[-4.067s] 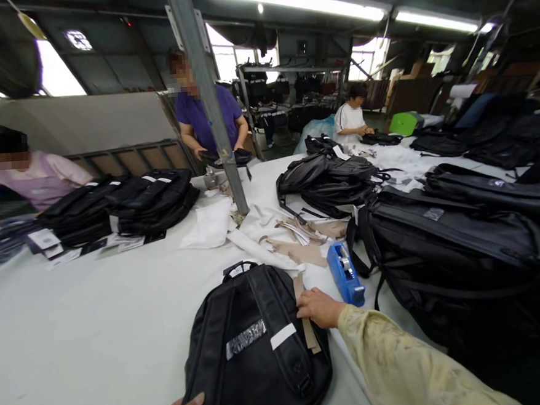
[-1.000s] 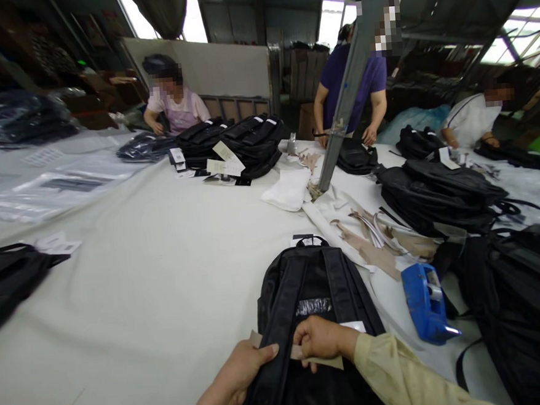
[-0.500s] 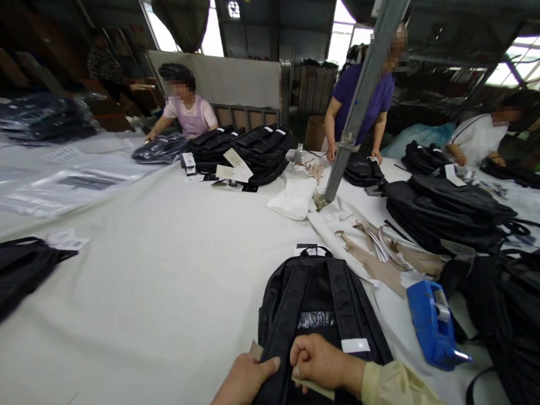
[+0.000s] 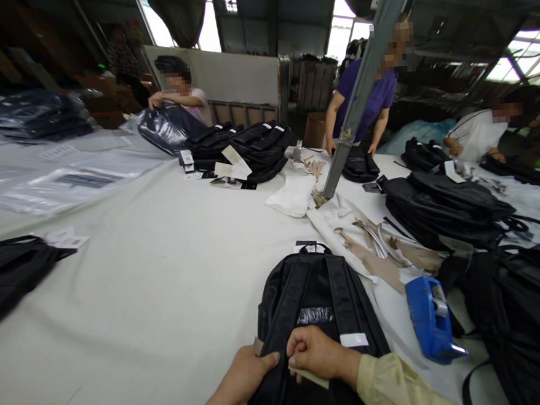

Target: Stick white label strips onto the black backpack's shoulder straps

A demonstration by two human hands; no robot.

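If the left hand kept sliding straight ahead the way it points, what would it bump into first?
The left hand points right, across the black backpack it grips. Almost at once it would meet the right hand, which pinches a tan paper strip; their fingertips look nearly touching, though depth is unclear.

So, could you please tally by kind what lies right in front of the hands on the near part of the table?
Black backpack: 1
Tan paper strip: 1, pinched against the strap between left hand and right hand
Blue tape dispenser: 1
White label on the strap: 1
Total: 4
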